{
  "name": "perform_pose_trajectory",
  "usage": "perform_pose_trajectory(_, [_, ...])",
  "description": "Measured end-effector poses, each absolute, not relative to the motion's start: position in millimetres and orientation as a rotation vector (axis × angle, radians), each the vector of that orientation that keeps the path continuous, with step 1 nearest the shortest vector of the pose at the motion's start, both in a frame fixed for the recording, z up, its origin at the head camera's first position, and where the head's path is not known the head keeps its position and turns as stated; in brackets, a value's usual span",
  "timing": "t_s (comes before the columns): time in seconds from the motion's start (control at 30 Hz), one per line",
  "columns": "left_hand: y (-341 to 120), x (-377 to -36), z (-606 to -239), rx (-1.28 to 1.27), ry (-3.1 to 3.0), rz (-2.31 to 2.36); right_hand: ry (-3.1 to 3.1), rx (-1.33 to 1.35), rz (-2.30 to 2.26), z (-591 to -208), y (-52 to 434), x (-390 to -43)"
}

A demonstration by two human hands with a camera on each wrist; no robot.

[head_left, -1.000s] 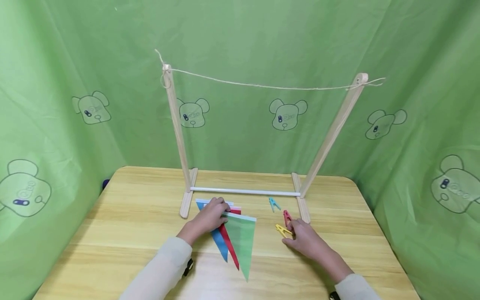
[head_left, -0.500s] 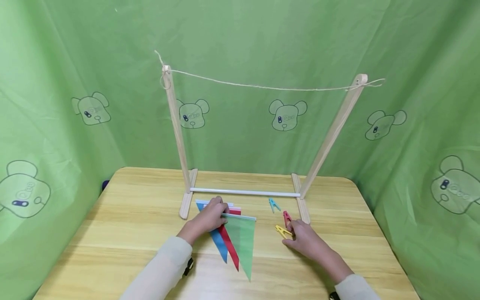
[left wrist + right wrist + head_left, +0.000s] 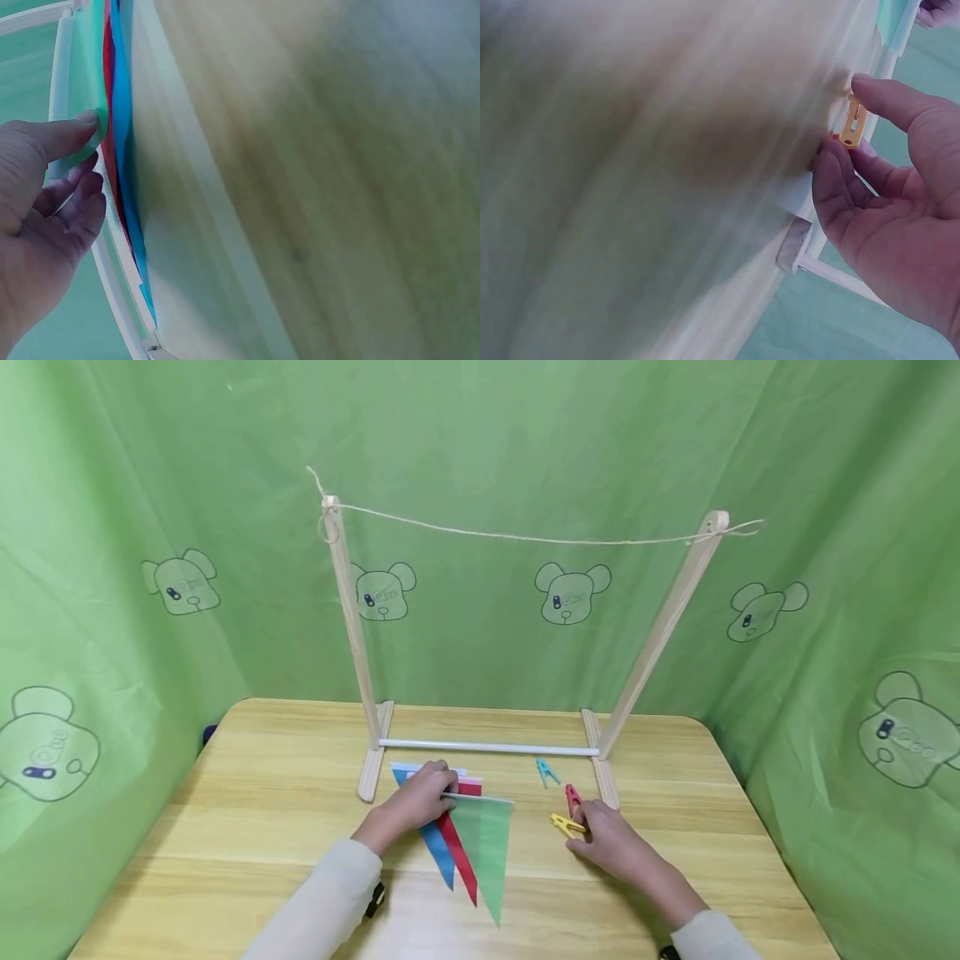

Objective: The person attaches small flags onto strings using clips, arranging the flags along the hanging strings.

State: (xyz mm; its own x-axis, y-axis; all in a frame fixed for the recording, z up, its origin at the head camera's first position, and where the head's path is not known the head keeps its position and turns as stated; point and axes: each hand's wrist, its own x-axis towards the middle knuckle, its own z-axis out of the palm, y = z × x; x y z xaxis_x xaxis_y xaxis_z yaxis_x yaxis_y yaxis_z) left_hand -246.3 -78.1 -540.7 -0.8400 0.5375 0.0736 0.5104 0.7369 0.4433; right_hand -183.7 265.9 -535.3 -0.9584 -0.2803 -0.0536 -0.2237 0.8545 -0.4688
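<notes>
My left hand (image 3: 422, 792) pinches the white-banded top edge of a green triangular pennant (image 3: 483, 852) between thumb and fingers; the left wrist view shows the thumb (image 3: 71, 135) on the green cloth. Partly under it lie a red pennant (image 3: 459, 856) and a blue pennant (image 3: 438, 852), fanned out on the table. My right hand (image 3: 617, 842) pinches a yellow clothespin (image 3: 564, 825) low over the table, its end between thumb and fingers. Right by those fingers lies a red clothespin (image 3: 573, 795), partly hidden, with a light blue clothespin (image 3: 546, 772) farther back.
Behind the pennants stands a wooden frame with a left post (image 3: 349, 627), a right post (image 3: 663, 635) and a white crossbar (image 3: 487, 747). A thin string (image 3: 517, 537) sags between the post tops. Green curtains (image 3: 480, 443) surround the wooden table (image 3: 262, 777).
The green pennant's top edge has tilted, so its white band looks thinner now. Both hands keep almost the same place; the whole head view has shifted slightly.
</notes>
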Motion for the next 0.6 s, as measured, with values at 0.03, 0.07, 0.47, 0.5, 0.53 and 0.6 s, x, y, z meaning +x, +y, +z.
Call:
perform_pose_trajectory(0.03, [-77.8,-246.2,-539.9,0.875,2.872,0.728,2.907,-0.399,-0.72,-534.4,266.5,-183.7])
perform_pose_trajectory(0.07, [-77.3,-245.7,-538.7,0.878,2.867,0.753,2.904,-0.401,-0.726,-533.3,267.3,-183.5])
perform_pose_trajectory(0.47, [-71.7,-239.1,-525.8,0.881,2.751,1.077,2.962,-0.464,-0.744,-507.9,271.9,-180.9])
perform_pose_trajectory(0.5, [-71.3,-238.2,-525.1,0.879,2.745,1.094,2.974,-0.475,-0.745,-505.9,272.5,-180.6])
perform_pose_trajectory(0.53, [-71.0,-237.2,-523.9,0.877,2.743,1.108,2.987,-0.491,-0.749,-503.9,273.0,-180.5])
perform_pose_trajectory(0.6, [-71.1,-235.6,-521.8,0.868,2.739,1.141,3.012,-0.51,-0.762,-501.1,273.3,-180.9])
